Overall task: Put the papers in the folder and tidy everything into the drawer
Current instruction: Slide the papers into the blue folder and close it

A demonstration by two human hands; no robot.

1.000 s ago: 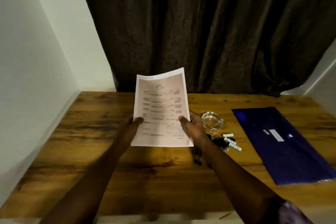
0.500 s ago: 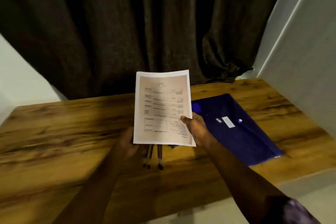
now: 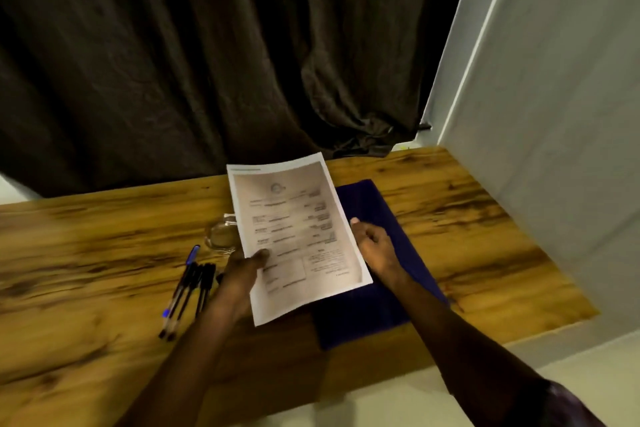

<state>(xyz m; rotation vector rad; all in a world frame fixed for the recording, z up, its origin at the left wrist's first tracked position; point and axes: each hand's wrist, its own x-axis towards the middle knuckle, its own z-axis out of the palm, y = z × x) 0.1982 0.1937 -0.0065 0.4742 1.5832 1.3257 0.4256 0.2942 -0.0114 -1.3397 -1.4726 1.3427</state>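
Observation:
The papers (image 3: 298,236), a printed sheet, are tilted up above the wooden table (image 3: 86,270). My left hand (image 3: 242,274) grips their lower left edge with the thumb on top. My right hand (image 3: 375,248) sits against the papers' right edge with curled fingers; I cannot tell whether it grips them. Under the papers and my right hand, the dark blue folder (image 3: 377,308) lies flat and closed on the table. No drawer is in view.
Several pens (image 3: 188,288) lie side by side left of my left hand. A glass ashtray (image 3: 220,236) stands behind them, partly hidden by the papers. A dark curtain (image 3: 207,62) hangs behind the table, and a white wall (image 3: 554,114) bounds its right end.
My view has swung right and down. The papers have moved right and now hang over the folder. My left thumb has come on top of the sheet, and my right hand has slid to its edge.

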